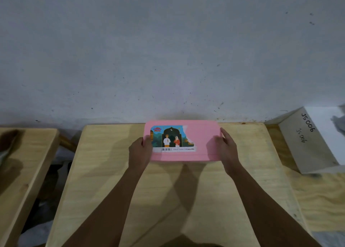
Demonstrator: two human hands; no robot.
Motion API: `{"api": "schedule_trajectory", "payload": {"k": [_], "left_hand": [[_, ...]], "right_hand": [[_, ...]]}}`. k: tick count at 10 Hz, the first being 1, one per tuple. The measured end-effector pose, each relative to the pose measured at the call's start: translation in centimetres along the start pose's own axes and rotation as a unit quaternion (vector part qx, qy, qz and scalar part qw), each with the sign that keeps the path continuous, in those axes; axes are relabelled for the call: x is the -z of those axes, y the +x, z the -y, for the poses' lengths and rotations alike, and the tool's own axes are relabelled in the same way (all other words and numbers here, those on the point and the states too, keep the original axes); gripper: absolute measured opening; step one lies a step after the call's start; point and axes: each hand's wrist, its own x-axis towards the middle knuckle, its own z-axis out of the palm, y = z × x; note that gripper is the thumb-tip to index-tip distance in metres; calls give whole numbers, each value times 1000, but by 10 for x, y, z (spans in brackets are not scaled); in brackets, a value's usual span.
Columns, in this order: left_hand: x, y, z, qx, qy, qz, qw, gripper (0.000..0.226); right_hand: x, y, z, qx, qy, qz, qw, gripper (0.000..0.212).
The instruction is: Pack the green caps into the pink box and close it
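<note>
The pink box point(202, 137) lies flat at the far middle of the wooden table point(115, 181), close to the wall, with its lid on. A partly torn colourful sticker covers the left half of the lid. My left hand point(140, 151) grips the box's left end, thumb on the lid. My right hand point(226, 147) holds the right end, fingers along its side. No green caps are visible anywhere; the inside of the box is hidden.
A white cardboard box point(308, 144) marked "JS006" lies at the right, partly on the table. A second wooden surface point(24, 162) stands to the left across a gap with dark clutter below. A grey wall point(168, 50) rises right behind the table.
</note>
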Motion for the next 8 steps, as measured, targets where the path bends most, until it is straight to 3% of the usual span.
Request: {"api": "schedule_trajectory", "payload": {"k": [4,6,7,8], "left_hand": [[-23,39,-18,0,32,51,998,41],[-17,37,-27,51,-26,92,994,45],[-9,36,-39,66,-1,113,991,40],[4,34,-57,37,46,104,993,50]], "right_hand": [[-3,45,12,32,-54,-27,998,35],[-11,43,19,17,-158,-28,987,41],[-14,39,28,-9,-215,-7,977,49],[-16,36,48,10,-261,17,965,57]]}}
